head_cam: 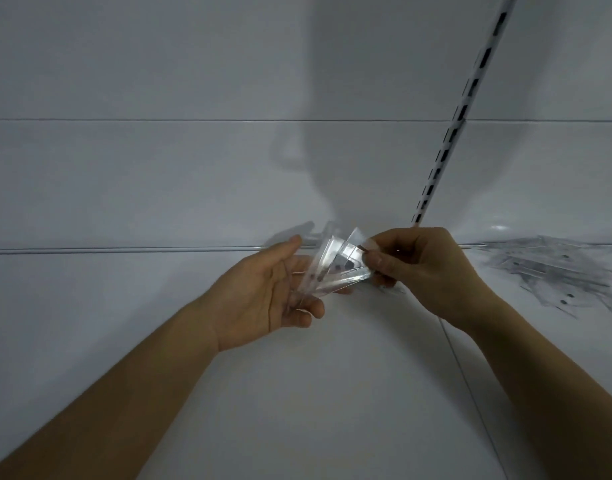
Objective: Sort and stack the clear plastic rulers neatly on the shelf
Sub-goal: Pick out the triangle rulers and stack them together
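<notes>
Both hands are raised over the white shelf (297,393), working a small fan of clear plastic rulers (335,268) between them. The left hand (269,292) cradles the lower ends in its palm, fingers loosely curled round them, while the right hand (412,265) pinches the upper corner of one ruler between thumb and forefinger. A loose pile of rulers (561,271) lies well apart on the shelf to the right, near the slotted upright (460,116). The step in hand looks like squaring the fan into a stack (the rulers splay at different angles). To do it well, I would keep the left grip light so the pieces slide, align one short edge first, then tap the long edges flush before setting them down.
</notes>
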Available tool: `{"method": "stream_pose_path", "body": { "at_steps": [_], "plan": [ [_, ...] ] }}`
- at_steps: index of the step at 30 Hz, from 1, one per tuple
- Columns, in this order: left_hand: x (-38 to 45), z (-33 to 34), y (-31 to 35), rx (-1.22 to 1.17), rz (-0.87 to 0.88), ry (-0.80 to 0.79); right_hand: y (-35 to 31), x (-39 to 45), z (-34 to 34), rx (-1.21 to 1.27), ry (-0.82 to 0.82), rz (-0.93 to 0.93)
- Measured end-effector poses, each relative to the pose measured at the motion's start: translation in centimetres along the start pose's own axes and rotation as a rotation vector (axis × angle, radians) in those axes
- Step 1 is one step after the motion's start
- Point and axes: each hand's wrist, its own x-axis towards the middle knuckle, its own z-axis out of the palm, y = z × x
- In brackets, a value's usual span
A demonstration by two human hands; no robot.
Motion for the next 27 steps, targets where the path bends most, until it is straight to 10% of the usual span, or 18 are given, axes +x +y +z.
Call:
{"method": "stream_pose_path", "body": {
  "at_steps": [9, 19, 23, 27],
  "plan": [
    [0.1, 0.9, -1.2, 0.210, -0.079, -0.068, 0.3, -0.7, 3.6, -0.374, 0.071, -0.407],
    [-0.5, 1.5, -1.0, 0.590, 0.281, 0.199, -0.1, -1.3, 3.2, -0.538, -0.089, -0.504],
    [-1.0, 1.5, -0.8, 0.500, 0.148, 0.015, -0.2, -1.6, 3.4, -0.804, -0.062, -0.632],
    [-1.0, 1.5, -0.6, 0.344, 0.068, -0.055, -0.6, -1.4, 3.0, -0.551, -0.006, -0.486]
  ]
}}
